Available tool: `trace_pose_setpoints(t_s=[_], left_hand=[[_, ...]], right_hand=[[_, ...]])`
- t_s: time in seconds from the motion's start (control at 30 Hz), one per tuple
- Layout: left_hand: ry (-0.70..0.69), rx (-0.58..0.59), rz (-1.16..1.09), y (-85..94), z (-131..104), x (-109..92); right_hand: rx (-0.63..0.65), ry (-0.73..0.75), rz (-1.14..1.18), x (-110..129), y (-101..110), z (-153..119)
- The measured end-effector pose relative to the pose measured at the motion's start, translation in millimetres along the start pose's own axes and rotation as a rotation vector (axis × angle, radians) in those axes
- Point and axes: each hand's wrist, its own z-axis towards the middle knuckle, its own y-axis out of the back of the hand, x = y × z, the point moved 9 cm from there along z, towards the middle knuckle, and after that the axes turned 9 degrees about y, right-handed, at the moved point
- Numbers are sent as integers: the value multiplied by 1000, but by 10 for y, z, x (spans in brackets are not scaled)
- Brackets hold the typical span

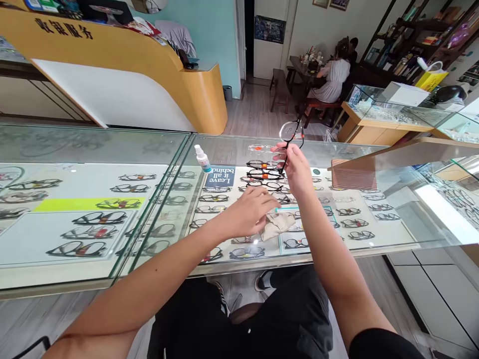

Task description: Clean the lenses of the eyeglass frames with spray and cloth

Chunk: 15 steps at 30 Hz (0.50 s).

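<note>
My right hand [295, 167] is raised over the glass counter, its fingers closed on a pair of eyeglasses [290, 131] with a dark frame and clear lenses. The glasses are tilted up, one lens above the hand. Lower and to the left, my left hand [250, 212] is just above the counter top, fingers curled at a beige cloth [279, 225]; its thumb and fingertips press on the cloth's left edge. A small white spray bottle [202, 158] stands upright on the glass left of my hands. Several eyeglasses [265, 174] with orange tags lie in a column beyond my left hand.
Rows of eyeglasses fill the glass display counter [175, 239], including a blue sign [220, 176] and a wooden board [354, 174] at right. Beyond stands a yellow-fronted cashier desk [209, 97]. A person [333, 75] sits at a far table, another partly hidden. More showcases [389, 112] stand right.
</note>
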Motion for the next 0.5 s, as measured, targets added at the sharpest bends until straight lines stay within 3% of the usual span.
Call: trace_pose_setpoints(t_s=[0.17, 0.33, 0.5], left_hand=[[17, 121, 31, -239, 13, -3], [97, 139, 127, -320, 25, 56], [179, 167, -19, -319, 18, 108]], right_hand=[[14, -16, -40, -1, -25, -9], [-1, -43, -82, 37, -41, -32], [-3, -41, -84, 41, -40, -33]])
